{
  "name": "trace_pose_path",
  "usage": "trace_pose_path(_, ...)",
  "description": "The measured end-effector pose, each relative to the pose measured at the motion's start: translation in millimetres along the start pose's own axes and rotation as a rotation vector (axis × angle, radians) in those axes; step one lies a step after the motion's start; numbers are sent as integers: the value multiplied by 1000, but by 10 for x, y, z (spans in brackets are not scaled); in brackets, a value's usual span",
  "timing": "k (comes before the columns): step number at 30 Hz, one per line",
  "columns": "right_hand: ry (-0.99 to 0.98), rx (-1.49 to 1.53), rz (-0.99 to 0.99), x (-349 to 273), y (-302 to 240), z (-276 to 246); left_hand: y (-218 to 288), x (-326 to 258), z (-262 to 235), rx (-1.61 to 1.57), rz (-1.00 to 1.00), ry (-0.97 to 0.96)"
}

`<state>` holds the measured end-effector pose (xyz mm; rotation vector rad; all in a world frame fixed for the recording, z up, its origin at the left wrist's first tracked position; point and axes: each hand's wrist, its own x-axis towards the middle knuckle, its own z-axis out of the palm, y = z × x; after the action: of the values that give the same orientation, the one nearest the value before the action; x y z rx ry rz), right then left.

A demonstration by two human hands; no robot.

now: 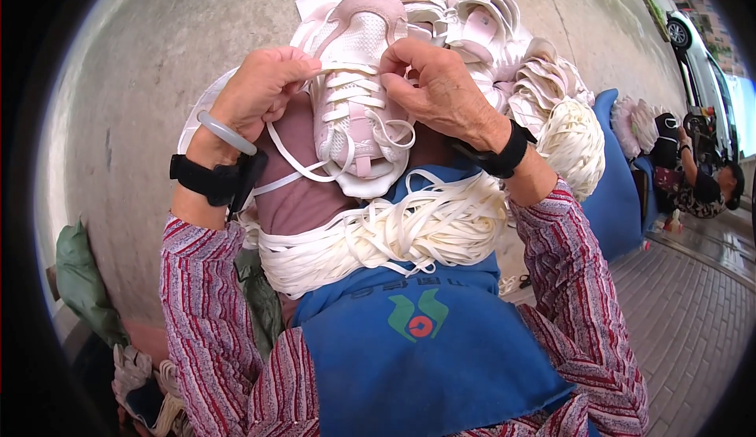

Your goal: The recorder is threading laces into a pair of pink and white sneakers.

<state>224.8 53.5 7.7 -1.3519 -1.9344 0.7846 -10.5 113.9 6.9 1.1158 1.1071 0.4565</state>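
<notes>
A pink-and-white sneaker upper (364, 35) rests on my lap, its toe pointing away from me and its tongue toward me. Flat white shoelace (348, 97) criss-crosses its front, and a loose loop hangs over my left thigh. My left hand (272, 83) pinches the shoelace at the left of the row of eyelets nearest the toe. Across from it, thumb and forefinger of my right hand (437, 83) close at the right edge of the same row, gripping the lace there. A thick bundle of cream-white shoelaces (378, 236) lies across my lap over a blue apron (425, 358).
Stacked sneaker uppers (480, 24) lie beyond the shoe, up to the right. Beside them hangs another lace bundle (571, 142) near a blue chair (610, 193). A green sack (87, 279) stands at left. Another person (713, 189) sits at far right, near a parked car (701, 67).
</notes>
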Motion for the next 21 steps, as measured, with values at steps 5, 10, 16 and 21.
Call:
trace_pose_path(5, 4, 39, -14, -23, 28, -18, -80, 37, -7, 27, -11, -50)
trace_pose_path(10, 78, -64, -156, -34, 12, 17, -10, -7, 49, 77, -42, -36)
trace_pose_path(16, 56, -375, -222, -39, -65, 69, -76, 20, 34, 69, -40, -47)
trace_pose_path(21, 33, -433, -267, -160, -15, 11, -70, 27, 58, 96, -34, -5)
